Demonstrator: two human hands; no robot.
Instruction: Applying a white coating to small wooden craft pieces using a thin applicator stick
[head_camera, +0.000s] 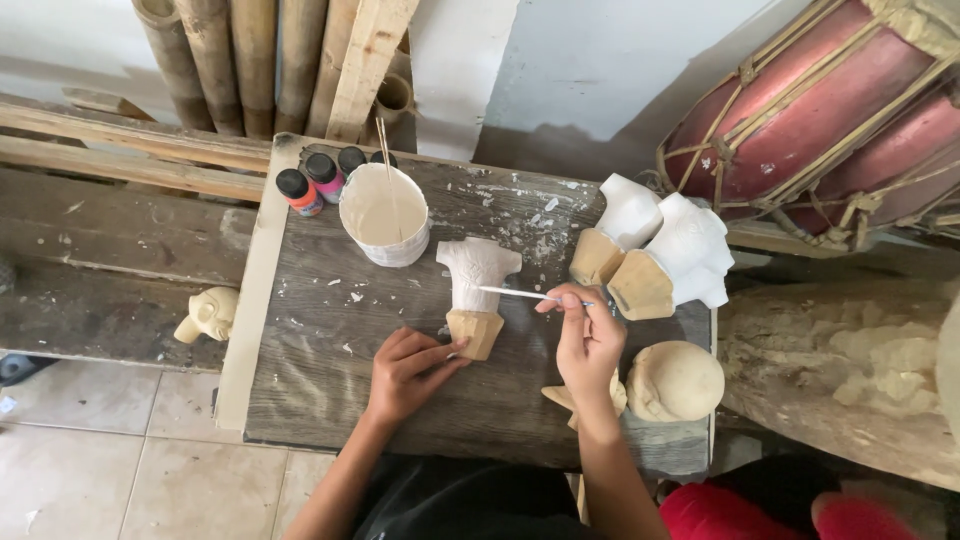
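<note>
Nearest the camera, two bare forearms are seen reaching over a weathered grey wooden board that is flecked with white paint. The left hand is pressed, fingers together, against the unpainted base of a small carved wooden figure, which lies near the middle of the board with its upper part coated white. A thin paintbrush is pinched in the closed fingers of the right hand, and its tip is laid on the white part of the figure. Just behind the figure, a white-smeared cup is set, filled with pale cream paint, and a thin stick is leant inside it. Beside the cup, small capped paint bottles are grouped at the far left corner. To the right, two larger carvings painted white on top are laid together, and a round unpainted carved head is placed below them.
</note>
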